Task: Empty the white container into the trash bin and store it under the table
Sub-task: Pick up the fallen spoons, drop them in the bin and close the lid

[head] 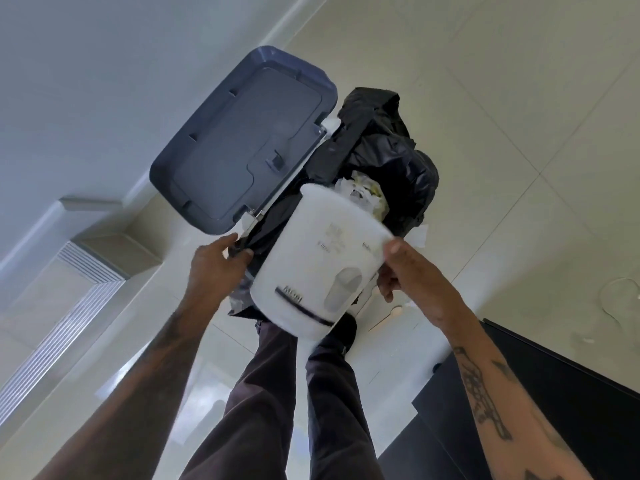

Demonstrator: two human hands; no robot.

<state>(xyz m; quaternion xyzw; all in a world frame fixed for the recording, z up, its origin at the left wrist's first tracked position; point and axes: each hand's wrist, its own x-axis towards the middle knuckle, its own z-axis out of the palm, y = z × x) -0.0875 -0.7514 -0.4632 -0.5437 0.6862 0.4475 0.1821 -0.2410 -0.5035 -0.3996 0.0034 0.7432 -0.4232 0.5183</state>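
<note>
The white container [322,261] is tipped with its mouth pointing away from me, over the trash bin. Crumpled paper waste [363,195] shows at its mouth. My right hand [405,271] grips the container's right side near its base. My left hand [218,265] pinches the black bag liner [388,150] at the bin's near left edge. The bin's dark blue lid [242,140] stands flipped up to the left. The container hides most of the bin's opening.
A black table [554,393] corner sits at the lower right. My dark-trousered legs [277,393] stand just before the bin. A white wall [86,81] and a ribbed metal strip [62,327] run along the left. Pale floor tiles [519,116] spread to the right, with a loose cord [620,299].
</note>
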